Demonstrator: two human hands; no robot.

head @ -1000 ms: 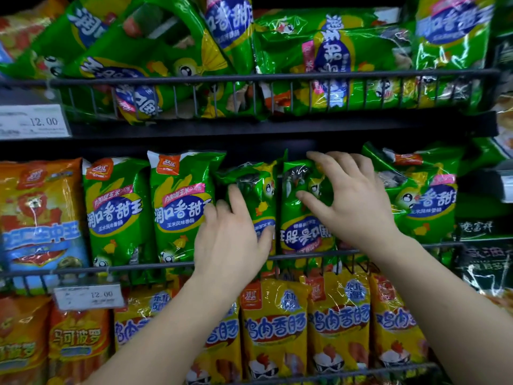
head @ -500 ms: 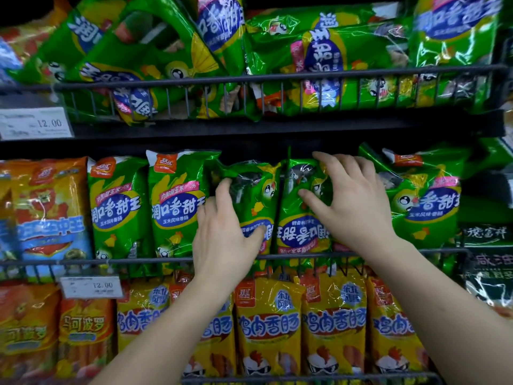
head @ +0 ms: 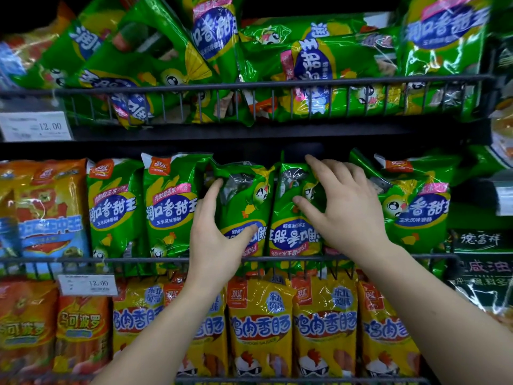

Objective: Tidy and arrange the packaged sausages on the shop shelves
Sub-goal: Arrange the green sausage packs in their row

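I have both hands on the middle shelf; my left hand (head: 215, 240) grips an upside-down green pack (head: 244, 207), thumb on its front and fingers round its left edge; my right hand (head: 340, 207) lies spread and open on the upside-down green pack beside it (head: 291, 218), fingertips at its top; two upright green packs (head: 141, 207) stand just left of my left hand; yellow packs (head: 261, 323) hang below my wrists, under the wire rail (head: 138, 259).
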